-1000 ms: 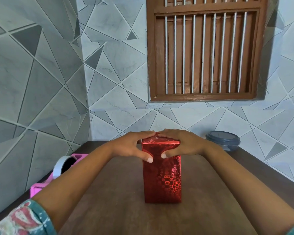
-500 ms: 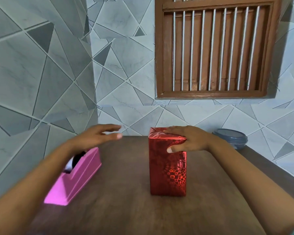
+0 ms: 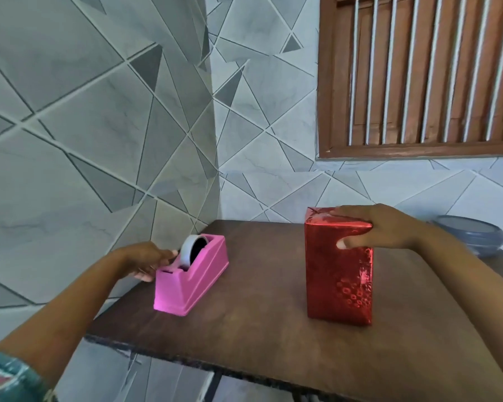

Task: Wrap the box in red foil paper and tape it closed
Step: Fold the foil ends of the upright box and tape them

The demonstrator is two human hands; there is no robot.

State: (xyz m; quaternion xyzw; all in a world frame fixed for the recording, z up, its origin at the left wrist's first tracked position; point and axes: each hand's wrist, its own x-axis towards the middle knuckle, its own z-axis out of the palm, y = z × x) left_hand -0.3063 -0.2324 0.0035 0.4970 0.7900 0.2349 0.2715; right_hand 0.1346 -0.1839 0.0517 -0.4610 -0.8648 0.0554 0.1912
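Note:
The box (image 3: 339,285) stands upright on the brown table (image 3: 259,338), wrapped in shiny red foil with folded flaps on its top. My right hand (image 3: 386,227) lies over the top of the box, with its thumb pressed against the front face, and holds it. A pink tape dispenser (image 3: 198,281) with a white tape roll (image 3: 187,252) sits at the table's left edge. My left hand (image 3: 144,259) is against the dispenser's left side, fingertips at the roll and thumb low beside the base. No tape strip shows in its fingers.
A blue-grey lidded container (image 3: 471,233) sits at the table's far right, behind my right forearm. Tiled walls close in on the left and at the back, with a wooden barred window (image 3: 418,76) above. The table's near edge (image 3: 215,364) runs across the lower frame.
My left hand left the top of the box and moved left and down to the tape dispenser. My right hand stayed on the box. The view swung left.

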